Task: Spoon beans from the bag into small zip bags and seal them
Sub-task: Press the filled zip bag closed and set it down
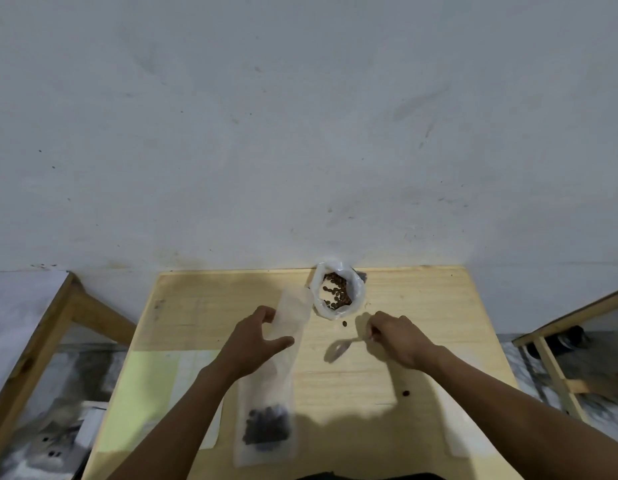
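A white plastic bag of brown beans [337, 293] stands open at the table's far edge. My left hand [253, 339] grips an empty translucent zip bag [292, 315] between thumb and fingers, just left of the bean bag. A second zip bag [266, 420] lies flat below it with dark beans in its bottom. My right hand [395, 336] pinches the handle of a clear plastic spoon [338, 349], whose bowl rests low over the table. Two loose beans [344, 323] lie on the wood.
The wooden table [421, 306] stands against a pale wall. Pale yellow and white sheets [151, 393] lie on its left part. More flat bags [463, 434] lie near my right forearm. Wooden frames [40, 344] flank the table on both sides.
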The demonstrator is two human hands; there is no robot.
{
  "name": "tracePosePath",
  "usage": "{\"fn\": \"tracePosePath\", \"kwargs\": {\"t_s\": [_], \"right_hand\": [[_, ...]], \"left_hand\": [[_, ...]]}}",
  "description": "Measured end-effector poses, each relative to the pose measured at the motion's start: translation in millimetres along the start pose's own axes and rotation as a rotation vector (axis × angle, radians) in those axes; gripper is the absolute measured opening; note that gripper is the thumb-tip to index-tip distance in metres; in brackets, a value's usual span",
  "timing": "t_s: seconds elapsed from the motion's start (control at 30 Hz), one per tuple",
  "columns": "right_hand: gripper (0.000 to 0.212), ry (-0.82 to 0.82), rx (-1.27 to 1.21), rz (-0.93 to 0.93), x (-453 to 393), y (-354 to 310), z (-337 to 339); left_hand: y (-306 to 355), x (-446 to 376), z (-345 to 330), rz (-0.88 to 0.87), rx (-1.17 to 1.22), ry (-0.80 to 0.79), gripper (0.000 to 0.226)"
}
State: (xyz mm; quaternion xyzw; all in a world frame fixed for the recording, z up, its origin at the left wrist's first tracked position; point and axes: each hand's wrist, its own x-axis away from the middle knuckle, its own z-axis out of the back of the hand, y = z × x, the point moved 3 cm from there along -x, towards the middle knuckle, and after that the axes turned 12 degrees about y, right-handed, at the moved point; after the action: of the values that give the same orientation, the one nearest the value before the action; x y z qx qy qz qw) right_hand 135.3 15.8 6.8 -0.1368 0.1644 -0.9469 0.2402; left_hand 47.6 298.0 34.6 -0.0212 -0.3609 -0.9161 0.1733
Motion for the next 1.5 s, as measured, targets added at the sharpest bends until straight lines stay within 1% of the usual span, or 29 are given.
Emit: {"fn": "tracePosePath", "kwargs": {"t_s": [0.03,0.1,0.17,0.2,0.3,0.4,0.47,0.6,0.67,0.77,0.9,0.97,1.07,1.23,1.33,1.4,1.43,1.5], "right_hand": [[0.014,0.044,-0.117,-0.047,-3,6,6],[0.019,0.207,-0.291,-0.134,-11,19,20],[0.018,0.35,-0.323,-0.158,-21,27,33],[0.021,0.374,-0.297,-0.164,-28,29,38],[0.03,0.331,-0.219,-0.209,-48,26,50],[0.023,0.358,-0.253,-0.248,-62,21,52],[0.015,0.42,-0.382,-0.312,-69,18,50],[0.008,0.562,-0.779,-0.439,-73,16,41],[0.007,0.611,-0.887,-0.445,-74,17,34],[0.012,0.668,-0.969,-0.435,-72,17,29],[0.021,0.651,-0.894,-0.458,-64,23,17],[0.02,0.66,-0.894,-0.488,-59,30,9],[0.016,0.649,-0.913,-0.53,-52,32,0],[0.019,0.474,-0.966,-0.653,-44,20,-19],[0.028,0.364,-1.086,-0.765,-47,19,-25],[0.026,0.298,-1.167,-0.835,-48,22,-28],[0.023,0.28,-1.191,-0.856,-49,23,-29],[0.021,0.296,-1.213,-0.881,-49,24,-28]], "left_hand": [[0,-3,-1,0.003,0.001,-0.012,0.064],[0,-9,-4,-0.013,-0.002,-0.034,0.063],[2,-15,-10,-0.049,0.009,-0.061,0.061],[4,-18,-14,-0.066,0.018,-0.08,0.059],[15,-26,-27,-0.143,0.005,-0.129,0.059],[26,-34,-42,-0.266,-0.022,-0.181,0.072],[32,-39,-50,-0.32,-0.024,-0.215,0.072],[33,-47,-64,-0.38,-0.026,-0.28,0.069],[33,-51,-68,-0.399,-0.033,-0.295,0.065],[31,-53,-71,-0.432,-0.028,-0.271,0.064],[24,-50,-74,-0.518,-0.074,-0.232,0.06],[21,-47,-77,-0.552,-0.1,-0.183,0.059],[19,-46,-83,-0.551,-0.13,-0.136,0.061],[23,-44,-91,-0.516,-0.166,-0.05,0.063],[23,-43,-93,-0.496,-0.144,-0.033,0.064],[22,-41,-92,-0.509,-0.128,-0.03,0.063],[21,-41,-91,-0.518,-0.124,-0.032,0.063],[21,-39,-88,-0.542,-0.108,-0.021,0.062]]}}
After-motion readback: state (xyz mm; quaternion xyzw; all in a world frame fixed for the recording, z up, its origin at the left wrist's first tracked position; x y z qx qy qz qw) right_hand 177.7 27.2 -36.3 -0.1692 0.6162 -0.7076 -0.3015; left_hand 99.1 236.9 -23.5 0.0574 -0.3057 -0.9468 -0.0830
